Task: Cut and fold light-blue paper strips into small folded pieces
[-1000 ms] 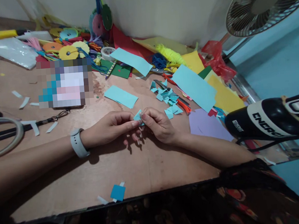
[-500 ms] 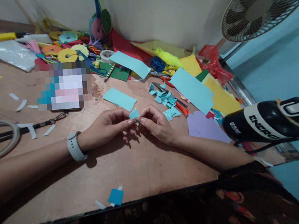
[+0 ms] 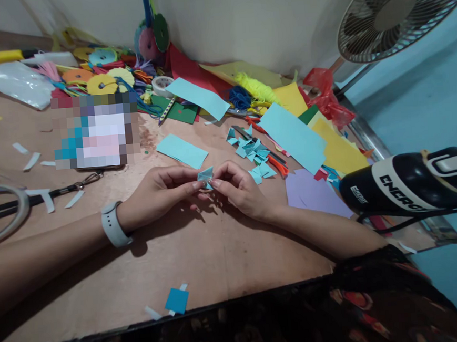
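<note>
Between my fingertips is a small folded piece of light blue paper [image 3: 205, 177], held a little above the table. My left hand [image 3: 174, 188] pinches its left side, thumb in front. My right hand [image 3: 239, 187] pinches its right side, and the fingers of both hands partly cover it. Just beyond my left hand lies a light blue paper rectangle [image 3: 182, 151], seemingly more than one layer. Past my right hand is a heap of small folded light blue paper pieces [image 3: 253, 150], with orange-handled scissors [image 3: 277, 164] partly under them.
Large light blue sheets [image 3: 293, 138], yellow paper and purple paper [image 3: 315, 193] lie to the right. A black bottle [image 3: 407, 186] and a fan [image 3: 394, 13] stand there. Tape rolls, craft discs and yarn crowd the back. A blue square [image 3: 177, 300] lies near the front edge.
The folded paper has turned in my fingers, and its top now looks wider and less pointed. Both hands stay in nearly the same place.
</note>
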